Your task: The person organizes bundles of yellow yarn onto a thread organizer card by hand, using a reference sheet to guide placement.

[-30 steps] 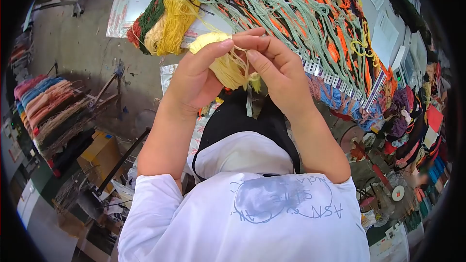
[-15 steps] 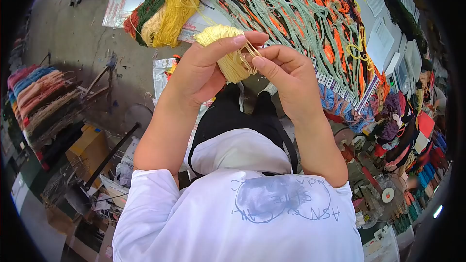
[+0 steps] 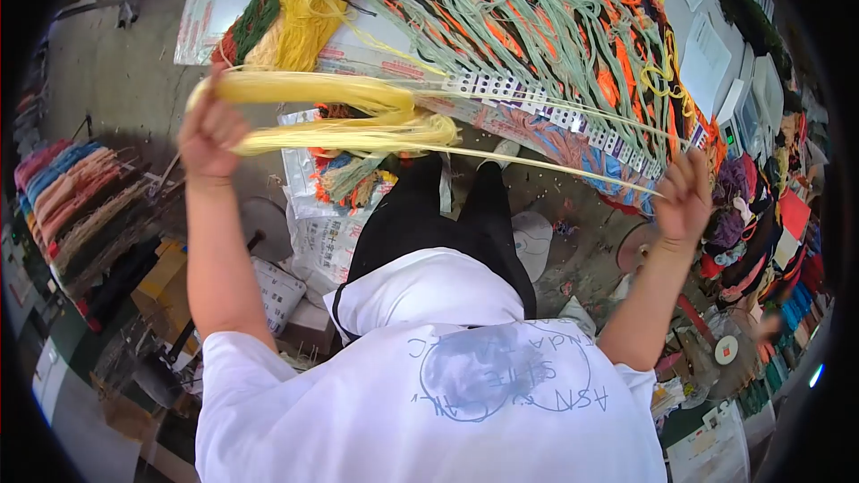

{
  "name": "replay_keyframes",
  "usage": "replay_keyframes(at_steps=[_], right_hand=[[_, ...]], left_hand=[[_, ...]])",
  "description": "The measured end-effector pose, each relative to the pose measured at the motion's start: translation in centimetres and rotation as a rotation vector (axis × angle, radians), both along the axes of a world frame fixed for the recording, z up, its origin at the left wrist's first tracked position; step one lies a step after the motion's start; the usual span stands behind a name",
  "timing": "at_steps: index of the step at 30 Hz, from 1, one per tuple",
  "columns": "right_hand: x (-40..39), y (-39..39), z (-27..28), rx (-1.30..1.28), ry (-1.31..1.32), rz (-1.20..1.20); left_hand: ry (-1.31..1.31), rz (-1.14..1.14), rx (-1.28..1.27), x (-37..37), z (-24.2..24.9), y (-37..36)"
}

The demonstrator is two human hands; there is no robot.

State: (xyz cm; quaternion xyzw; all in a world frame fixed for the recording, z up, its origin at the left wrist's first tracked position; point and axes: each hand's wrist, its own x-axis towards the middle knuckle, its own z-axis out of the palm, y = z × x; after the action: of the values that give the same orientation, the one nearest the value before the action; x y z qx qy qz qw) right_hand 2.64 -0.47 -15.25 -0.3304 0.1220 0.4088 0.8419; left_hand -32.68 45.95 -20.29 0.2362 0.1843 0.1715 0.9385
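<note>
A pale yellow skein of thread [image 3: 313, 94] is stretched out in the air in front of me. My left hand [image 3: 213, 130] is closed around its left end, holding the loop. Far to the right, my right hand [image 3: 684, 197] is closed on several strands drawn out from the same skein. Those strands run taut between the two hands, while the skein's middle folds into a loose bend. Below the strands lie white hole-punched cards [image 3: 528, 98] along the table's near edge, with grey-green and orange threads [image 3: 501, 22] hanging from them.
Yellow, cream and green yarn bundles [image 3: 309, 22] lie at the table's left corner. Racks of coloured yarn stand at the left [image 3: 85, 183] and a heap of yarn [image 3: 743, 233] at the right. A cardboard box [image 3: 165, 282] and a white bag [image 3: 327, 246] are on the floor.
My hands have moved from close together to wide apart. The skein, bunched in my left hand before, is now pulled out long, with strands extended toward the right.
</note>
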Motion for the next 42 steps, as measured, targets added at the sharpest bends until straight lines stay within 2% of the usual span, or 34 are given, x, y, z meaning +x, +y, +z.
replay_keyframes(at_steps=[1,2,3,5,6,7,8,9,11,12,13,14,15,16,17,18,19,21,22,23,24,26,27,29,32,34,36,42], right_hand=[[2.4,-5.3,-1.3,-0.009,-0.019,-0.039],[4.3,-10.2,-1.7,-0.159,-0.010,-0.102],[6.6,-17.5,-3.2,-0.159,0.082,-0.179],[9.3,-33.3,-5.1,-0.637,0.019,-0.532],[8.4,-34.7,-3.7,-0.641,0.014,-0.535],[8.0,-35.3,-2.5,-0.935,-0.022,-0.763],[8.2,-35.6,-1.7,-1.229,-0.057,-0.991],[8.1,-35.1,-1.2,-1.229,-0.184,-0.763],[6.2,-23.5,-3.5,-1.322,-0.458,-0.624],[5.1,-18.4,-6.2,-1.214,-0.427,-0.488],[3.1,-13.1,-8.9,-1.107,-0.392,-0.355],[-0.7,-6.0,-10.4,-1.322,-0.834,0.032],[-2.0,-1.0,-13.0,-1.185,-0.533,0.047],[-3.9,3.3,-15.9,-1.103,-0.502,0.139],[-5.7,6.8,-18.7,-0.962,-0.371,0.149],[-6.9,10.3,-19.4,-0.978,-0.346,0.313],[-8.2,12.0,-22.7,-0.995,-0.508,0.390],[-9.4,15.6,-23.1,-1.056,-0.692,0.496],[-9.6,16.3,-23.8,-1.056,-0.689,0.496],[-9.7,16.7,-24.3,-1.088,-0.697,0.501],[-9.7,17.0,-24.7,-1.119,-0.706,0.505],[-10.0,17.1,-25.3,-1.120,-0.666,0.472],[-10.1,17.3,-25.1,-1.159,-0.654,0.447],[-10.2,17.7,-24.7,-1.197,-0.642,0.420],[-10.7,17.5,-24.4,-1.236,-0.667,0.418],[-11.3,17.1,-24.6,-1.179,-0.991,0.362],[-12.2,16.6,-24.5,-1.008,-1.060,0.322],[-10.8,15.3,-24.1,-0.879,-0.893,0.401]], left_hand=[[0.071,0.072,0.042,-1.9,-0.2,2.0],[0.141,0.144,0.083,-3.9,-0.5,4.1],[0.142,0.207,0.080,-5.9,-0.9,5.9],[0.212,0.371,0.121,-9.0,-1.6,9.2],[0.285,0.474,0.166,-9.9,-1.8,9.9],[0.096,0.336,0.186,-9.3,-1.2,9.4],[0.093,0.336,0.184,-8.6,-1.0,8.6],[0.151,0.324,0.235,-6.0,-0.2,6.0],[0.317,0.269,0.268,-0.7,-0.7,0.4],[0.424,0.228,0.251,1.4,-2.1,-2.2],[0.363,0.083,0.105,2.8,-5.2,-4.0],[0.385,-0.158,0.025,3.9,-8.8,-5.1],[0.482,-0.250,0.071,7.2,-10.3,-8.2],[0.671,-0.271,0.139,9.3,-12.5,-10.5],[0.721,-0.315,0.264,11.5,-13.9,-12.7],[0.771,-0.356,0.390,13.2,-15.2,-14.5],[0.790,-0.372,0.462,14.2,-17.1,-15.8],[0.842,-0.414,0.660,15.6,-19.5,-17.3],[0.872,-0.437,0.783,16.2,-20.2,-17.7],[0.817,-0.331,0.675,16.6,-20.7,-18.3],[0.816,-0.331,0.672,16.8,-21.2,-18.3],[0.923,-0.373,0.911,16.9,-22.1,-18.5],[0.922,-0.375,0.909,17.2,-21.6,-18.5],[0.985,-0.415,0.504,17.8,-20.6,-18.2],[1.015,-0.528,0.430,17.9,-20.4,-17.3],[0.957,-0.472,0.430,18.1,-20.2,-17.4],[0.892,-0.414,0.432,18.4,-20.2,-17.4],[1.005,-0.344,0.474,18.0,-20.3,-17.9]])
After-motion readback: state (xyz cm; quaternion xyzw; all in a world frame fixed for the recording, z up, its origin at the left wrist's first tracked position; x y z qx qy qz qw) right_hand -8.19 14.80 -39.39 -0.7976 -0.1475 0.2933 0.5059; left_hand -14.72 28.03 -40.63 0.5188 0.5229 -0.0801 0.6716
